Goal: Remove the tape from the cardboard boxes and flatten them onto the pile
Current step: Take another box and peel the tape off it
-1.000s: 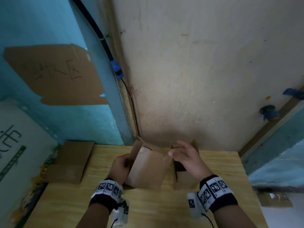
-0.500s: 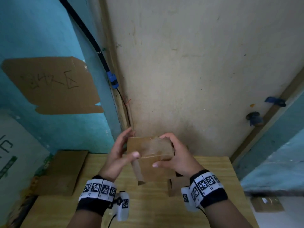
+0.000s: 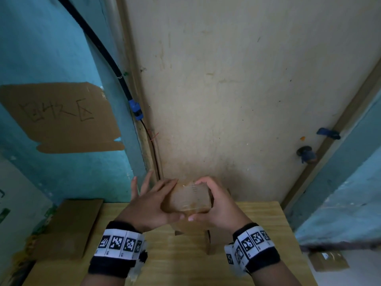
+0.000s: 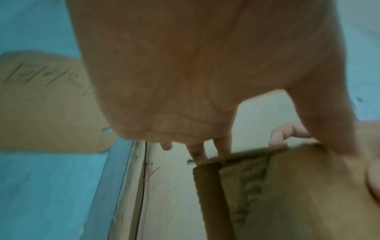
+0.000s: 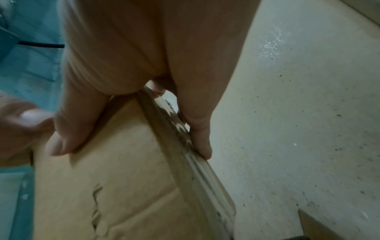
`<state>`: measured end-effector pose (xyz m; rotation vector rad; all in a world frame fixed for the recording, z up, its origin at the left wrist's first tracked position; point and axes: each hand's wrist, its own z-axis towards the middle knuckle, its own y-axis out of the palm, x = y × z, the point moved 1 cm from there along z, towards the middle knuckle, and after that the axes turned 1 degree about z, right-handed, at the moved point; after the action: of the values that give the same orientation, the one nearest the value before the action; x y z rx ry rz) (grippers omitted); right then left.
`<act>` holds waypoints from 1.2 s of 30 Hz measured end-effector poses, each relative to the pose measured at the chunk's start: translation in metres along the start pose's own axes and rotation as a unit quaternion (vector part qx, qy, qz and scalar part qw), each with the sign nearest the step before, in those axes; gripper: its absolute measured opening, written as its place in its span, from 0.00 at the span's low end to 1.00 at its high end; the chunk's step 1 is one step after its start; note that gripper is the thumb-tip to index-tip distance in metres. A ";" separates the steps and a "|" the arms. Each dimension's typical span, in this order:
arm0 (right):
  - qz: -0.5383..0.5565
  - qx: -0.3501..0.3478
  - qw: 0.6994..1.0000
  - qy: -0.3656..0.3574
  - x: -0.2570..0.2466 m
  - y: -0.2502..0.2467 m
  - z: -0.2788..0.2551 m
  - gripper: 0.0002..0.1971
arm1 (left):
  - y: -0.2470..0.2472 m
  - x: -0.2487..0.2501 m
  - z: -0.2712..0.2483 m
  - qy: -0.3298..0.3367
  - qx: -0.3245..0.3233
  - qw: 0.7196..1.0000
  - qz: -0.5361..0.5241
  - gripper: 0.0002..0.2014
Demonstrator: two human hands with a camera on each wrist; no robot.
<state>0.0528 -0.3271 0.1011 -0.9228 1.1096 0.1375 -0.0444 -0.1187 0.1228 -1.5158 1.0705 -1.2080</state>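
Observation:
A small brown cardboard box (image 3: 190, 198) is held in the air above the wooden table (image 3: 185, 269), near the wall. Clear tape (image 3: 192, 193) shines across its upward face. My left hand (image 3: 152, 205) holds the box's left side, index finger along the top edge and thumb under the near edge, with the other fingers spread out straight. My right hand (image 3: 220, 207) is curled round the right side, thumb below and fingers over the far edge. The right wrist view shows the fingers (image 5: 197, 134) on the box's taped edge (image 5: 195, 170). The left wrist view shows the palm (image 4: 174, 73) above the box (image 4: 287, 194).
Another cardboard piece (image 3: 210, 242) stands on the table under my hands. A pile of flattened cardboard (image 3: 70, 226) lies at the table's left end. A cardboard sign (image 3: 61, 118) hangs on the blue wall, beside a black cable (image 3: 115, 69). The beige wall is close behind.
The box was lifted off the table and turned so its taped face looks up. My left index finger moved onto the top edge, and my right hand closed further round the right side.

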 end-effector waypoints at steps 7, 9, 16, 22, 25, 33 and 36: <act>0.066 -0.028 0.997 -0.005 -0.005 0.006 -0.001 0.40 | 0.002 0.003 -0.003 0.048 0.102 0.992 -0.060 0.51; 0.076 -0.041 0.996 -0.002 -0.004 0.006 -0.001 0.37 | 0.006 0.001 -0.005 0.068 0.128 0.988 -0.057 0.48; 0.052 0.035 0.998 -0.014 -0.002 0.011 -0.005 0.04 | 0.018 0.009 -0.005 0.091 0.177 0.980 -0.026 0.45; 0.037 0.084 0.996 -0.017 -0.005 0.005 -0.011 0.01 | 0.020 0.014 -0.009 0.086 0.188 0.978 -0.012 0.45; 0.065 0.082 0.994 -0.010 -0.004 0.004 -0.011 0.01 | 0.016 0.015 -0.011 0.093 0.197 0.976 -0.005 0.44; 0.000 0.067 0.998 -0.008 -0.002 0.009 -0.010 0.04 | 0.020 0.021 -0.013 0.086 0.190 0.978 -0.011 0.45; -0.061 0.085 0.994 -0.018 -0.002 0.014 -0.011 0.04 | 0.023 0.023 -0.013 0.080 0.186 0.979 -0.013 0.46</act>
<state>0.0373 -0.3251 0.0932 -0.8293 1.0131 -0.0401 -0.0559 -0.1480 0.1072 -1.1623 0.8683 -1.4757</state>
